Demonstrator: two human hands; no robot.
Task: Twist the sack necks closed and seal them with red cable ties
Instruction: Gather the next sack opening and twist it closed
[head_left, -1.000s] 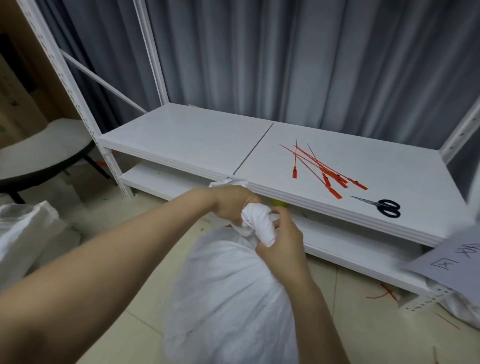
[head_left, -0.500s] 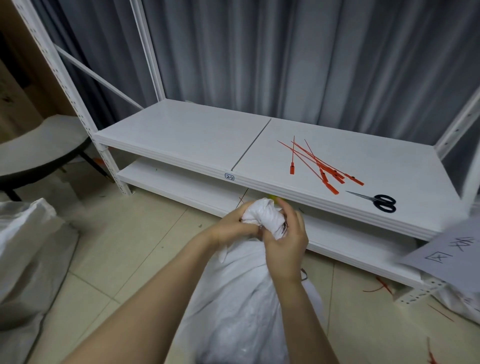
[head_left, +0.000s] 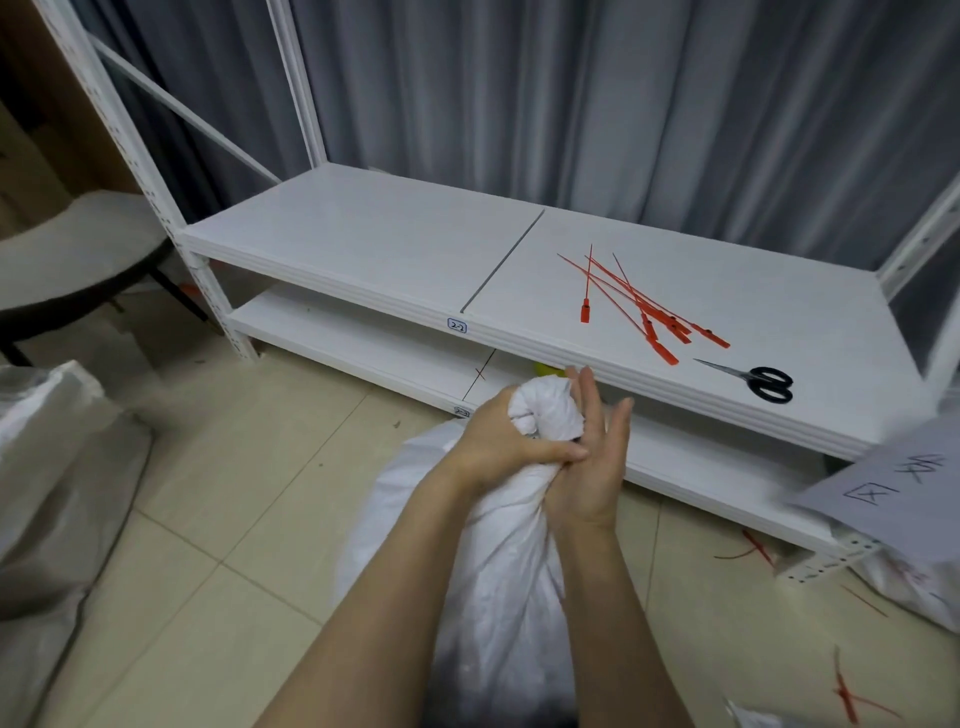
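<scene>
A full white woven sack (head_left: 498, 582) stands on the floor in front of me, its neck (head_left: 545, 413) twisted into a tight knob. My left hand (head_left: 501, 441) grips the neck just below the knob. My right hand (head_left: 595, 467) lies against the neck's right side with its fingers straight and pointing up. Several red cable ties (head_left: 641, 306) lie loose on the upper board of the white shelf (head_left: 363, 244), beyond the sack and to the right.
Black scissors (head_left: 763, 382) lie right of the ties. A paper sheet (head_left: 893, 483) hangs over the shelf's right end. Another sack (head_left: 47, 493) sits at the left, a stool (head_left: 67, 265) behind it. Cut red tie pieces (head_left: 753, 548) lie on the tiled floor at right.
The right hand's fingers, curled round the twisted neck before, have straightened out. The left hand keeps its grip on the neck. The view has shifted a little.
</scene>
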